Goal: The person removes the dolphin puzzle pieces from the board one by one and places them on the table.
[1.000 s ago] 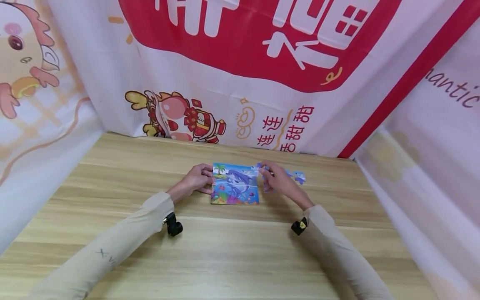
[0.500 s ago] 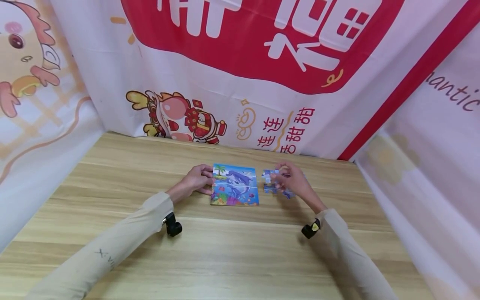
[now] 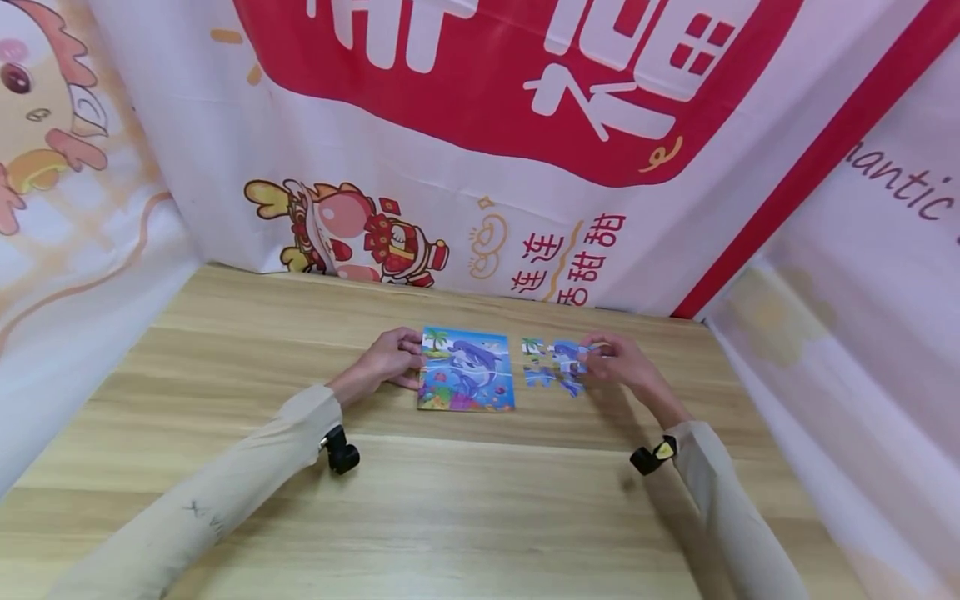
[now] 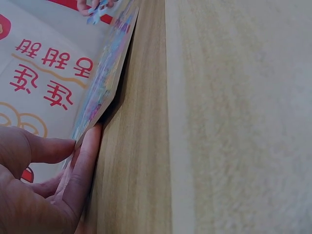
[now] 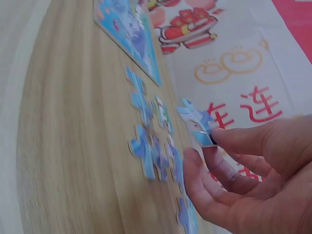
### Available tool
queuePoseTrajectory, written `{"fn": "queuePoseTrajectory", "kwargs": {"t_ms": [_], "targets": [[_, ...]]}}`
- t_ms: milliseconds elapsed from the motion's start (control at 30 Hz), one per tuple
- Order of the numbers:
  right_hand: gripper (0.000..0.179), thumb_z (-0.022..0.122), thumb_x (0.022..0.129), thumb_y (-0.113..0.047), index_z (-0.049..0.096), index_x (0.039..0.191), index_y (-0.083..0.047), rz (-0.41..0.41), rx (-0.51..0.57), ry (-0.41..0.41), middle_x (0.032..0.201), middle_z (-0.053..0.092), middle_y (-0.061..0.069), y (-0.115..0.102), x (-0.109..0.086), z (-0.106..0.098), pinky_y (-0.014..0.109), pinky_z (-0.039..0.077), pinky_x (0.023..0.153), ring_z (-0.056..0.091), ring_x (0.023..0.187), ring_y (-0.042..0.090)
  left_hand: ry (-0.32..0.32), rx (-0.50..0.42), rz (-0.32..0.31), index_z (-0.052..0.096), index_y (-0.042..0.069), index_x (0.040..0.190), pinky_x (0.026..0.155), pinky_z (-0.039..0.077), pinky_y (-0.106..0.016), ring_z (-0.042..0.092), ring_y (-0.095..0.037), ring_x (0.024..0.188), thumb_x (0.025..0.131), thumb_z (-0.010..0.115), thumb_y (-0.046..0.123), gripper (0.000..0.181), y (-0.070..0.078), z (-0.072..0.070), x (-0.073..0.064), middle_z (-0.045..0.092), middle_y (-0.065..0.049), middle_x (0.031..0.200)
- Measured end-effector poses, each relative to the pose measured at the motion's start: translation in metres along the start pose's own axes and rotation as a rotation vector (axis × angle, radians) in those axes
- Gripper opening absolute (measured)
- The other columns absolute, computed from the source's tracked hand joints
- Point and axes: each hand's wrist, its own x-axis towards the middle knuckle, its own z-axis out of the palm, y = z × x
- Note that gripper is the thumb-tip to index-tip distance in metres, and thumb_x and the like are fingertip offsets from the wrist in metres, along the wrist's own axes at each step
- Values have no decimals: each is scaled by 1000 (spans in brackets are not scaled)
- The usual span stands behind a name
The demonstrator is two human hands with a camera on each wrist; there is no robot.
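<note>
Across the wood-grain tabletop (image 3: pixel 480 517), the left hand (image 3: pixel 390 354) clamps thumb and fingers on the left edge of a dolphin puzzle board (image 3: pixel 465 371); loose jigsaw pieces (image 3: pixel 564 352) lie just to its right. The right hand (image 3: pixel 624 364) pinches a single piece (image 5: pixel 196 124) (held off the wood). Behind hangs a red-and-white printed cloth (image 3: pixel 480 108).

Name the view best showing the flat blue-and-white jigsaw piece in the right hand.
Right wrist: the jigsaw piece looks largest, held by the right hand. Head shows it tiny, partly covered by the hand; left wrist, small near the top edge.
</note>
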Motion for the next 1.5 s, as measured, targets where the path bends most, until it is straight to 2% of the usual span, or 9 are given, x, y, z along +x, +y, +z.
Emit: {"fn": "queuePoseTrajectory", "kwargs": {"t_ms": [100,267,367,533,700,900,1167,1300,1500], "targets": [[35,66,102,-7,56,130,10,0,-35,-6,99,66,13,2,1,-6,30,62,77,62,85,17,5,0,-9,42,-2,152,69,69,-34,64,-24,100,99,61,-5,56,-3,-3,-1,51,-19,130],[39,66,101,-2,52,134,13,21,30,-20,101,66,10,8,-1,-17,29,65,79,68,84,14,-5,6,-8,41,0,153,71,69,-34,64,-25,101,100,61,-3,57,-4,-2,1,51,-20,133],[39,64,100,3,49,134,15,17,62,-29,104,67,12,13,-6,-24,29,66,81,69,86,12,-13,12,3,42,0,153,72,69,-34,65,-25,102,100,61,-2,57,-3,-1,2,52,-19,133],[39,63,102,0,49,134,17,32,26,-24,109,68,15,22,-16,-34,30,66,80,68,86,11,-3,19,12,43,-1,152,71,69,-34,64,-24,100,100,62,-3,56,-1,-1,3,53,-19,130],[41,64,103,-1,49,137,17,79,30,-3,108,69,14,34,-24,-37,30,67,79,69,84,11,-3,15,12,42,-2,153,71,69,-34,64,-24,101,100,62,-3,58,0,-2,1,53,-19,130],[36,62,103,0,52,134,15,132,37,30,103,67,10,44,-27,-36,31,67,80,68,84,11,-22,2,13,40,-2,154,72,69,-34,65,-24,103,100,62,-3,58,1,-1,1,52,-19,132],[30,61,103,-2,55,128,15,101,-113,27,106,67,19,39,-26,-28,26,63,70,63,81,11,-39,-10,40,37,-6,155,70,69,-35,64,-26,102,101,60,-6,58,1,-1,-2,49,-23,132],[28,60,103,-2,57,127,14,105,-189,29,107,67,23,39,-24,-27,26,62,67,63,81,14,-36,-10,33,38,-5,155,71,69,-35,64,-27,103,100,60,-6,59,-1,-1,-1,49,-22,132],[25,61,103,-3,60,125,9,131,-292,58,105,67,20,37,-17,-27,29,61,68,64,82,18,-17,-7,22,40,-2,154,70,69,-34,64,-23,97,99,60,-7,58,0,0,0,50,-19,129]]}}
